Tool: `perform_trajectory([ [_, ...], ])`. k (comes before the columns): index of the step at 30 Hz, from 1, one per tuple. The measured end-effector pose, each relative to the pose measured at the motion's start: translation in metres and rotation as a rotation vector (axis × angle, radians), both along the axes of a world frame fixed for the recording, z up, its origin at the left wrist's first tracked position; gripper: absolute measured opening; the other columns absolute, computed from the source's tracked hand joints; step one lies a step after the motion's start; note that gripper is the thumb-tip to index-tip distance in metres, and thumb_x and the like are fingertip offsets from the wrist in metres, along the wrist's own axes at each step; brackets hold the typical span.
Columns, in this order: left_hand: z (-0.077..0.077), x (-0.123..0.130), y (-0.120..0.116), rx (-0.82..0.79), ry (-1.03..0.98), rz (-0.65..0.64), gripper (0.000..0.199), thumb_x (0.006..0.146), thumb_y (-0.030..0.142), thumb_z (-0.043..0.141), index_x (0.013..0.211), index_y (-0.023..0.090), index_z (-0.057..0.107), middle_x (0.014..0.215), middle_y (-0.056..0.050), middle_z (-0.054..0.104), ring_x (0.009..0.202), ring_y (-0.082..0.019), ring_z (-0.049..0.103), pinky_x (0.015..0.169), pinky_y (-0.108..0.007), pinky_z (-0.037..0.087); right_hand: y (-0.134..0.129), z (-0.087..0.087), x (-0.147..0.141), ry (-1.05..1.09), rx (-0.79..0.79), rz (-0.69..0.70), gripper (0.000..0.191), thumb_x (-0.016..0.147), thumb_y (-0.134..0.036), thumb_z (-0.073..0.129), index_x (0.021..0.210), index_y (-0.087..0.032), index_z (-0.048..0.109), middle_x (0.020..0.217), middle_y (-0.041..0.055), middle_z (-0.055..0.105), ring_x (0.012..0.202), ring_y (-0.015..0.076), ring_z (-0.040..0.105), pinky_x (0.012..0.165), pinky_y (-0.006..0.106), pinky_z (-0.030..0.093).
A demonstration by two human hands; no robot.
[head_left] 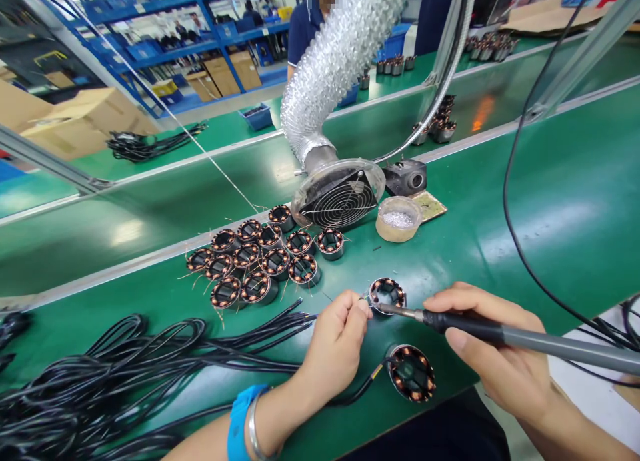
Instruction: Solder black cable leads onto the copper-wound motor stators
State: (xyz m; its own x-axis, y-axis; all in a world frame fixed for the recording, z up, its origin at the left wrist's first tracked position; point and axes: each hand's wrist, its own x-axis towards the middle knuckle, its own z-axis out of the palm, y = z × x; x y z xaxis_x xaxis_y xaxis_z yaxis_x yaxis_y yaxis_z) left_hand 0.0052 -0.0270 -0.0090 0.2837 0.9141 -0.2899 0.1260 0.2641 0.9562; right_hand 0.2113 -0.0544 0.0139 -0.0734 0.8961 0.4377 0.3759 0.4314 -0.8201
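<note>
My right hand is wrapped around a soldering iron, its tip pointing left onto the near rim of a motor stator with copper windings. At that stator's left side my left hand is closed in a pinch on a thin wire; most of the wire is hidden by the fingers. Closer to the table edge lies a second stator, tilted, with a black cable joined to its left side. That cable runs back beneath my left forearm.
Several stators with loose wire ends stand left of centre. A bundle of black cables covers the left side. An extractor fan on a foil duct, a round tub and a black holder stand behind. Beyond the bench is a person.
</note>
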Motion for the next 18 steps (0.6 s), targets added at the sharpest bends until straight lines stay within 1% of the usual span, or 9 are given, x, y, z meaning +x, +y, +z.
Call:
perform_trajectory([
  [3,0.0,0.0,-0.001,0.021,0.032,0.0,0.031,0.096,0.043,0.045,0.077,0.019,0.05,0.059,0.006,0.034,0.055,-0.011,0.03,0.051,-0.024,0.024,0.0,0.005,-0.004,-0.048,0.028,0.023,0.017,0.085,-0.015,0.055,0.097,-0.022,0.065,0.077,0.0004,0.064,0.063,0.0138,0.06,0.054,0.025,0.047],
  [7,-0.001,-0.001,-0.001,0.054,0.051,-0.002,0.03,0.097,0.04,0.044,0.076,0.018,0.05,0.061,0.005,0.036,0.057,-0.011,0.031,0.054,-0.024,0.026,-0.004,0.012,-0.011,-0.065,0.092,0.039,0.019,0.084,-0.014,0.053,0.098,-0.019,0.064,0.066,-0.0009,0.056,0.052,0.0113,0.051,0.046,0.024,0.041],
  [11,-0.002,-0.001,-0.001,0.063,0.038,0.003,0.031,0.097,0.04,0.045,0.074,0.019,0.048,0.062,0.005,0.035,0.058,-0.011,0.031,0.055,-0.024,0.026,-0.008,0.015,-0.016,-0.124,0.193,0.082,0.027,0.08,-0.008,0.052,0.103,-0.016,0.064,0.067,0.0021,0.059,0.053,0.0131,0.052,0.048,0.028,0.043],
  [18,-0.002,-0.002,-0.003,0.056,0.051,0.01,0.033,0.096,0.043,0.046,0.073,0.019,0.046,0.062,0.005,0.035,0.058,-0.011,0.03,0.055,-0.023,0.027,-0.008,0.019,-0.014,-0.123,0.203,0.094,0.029,0.079,-0.007,0.052,0.104,-0.018,0.063,0.065,0.0021,0.059,0.051,0.0139,0.052,0.046,0.028,0.043],
])
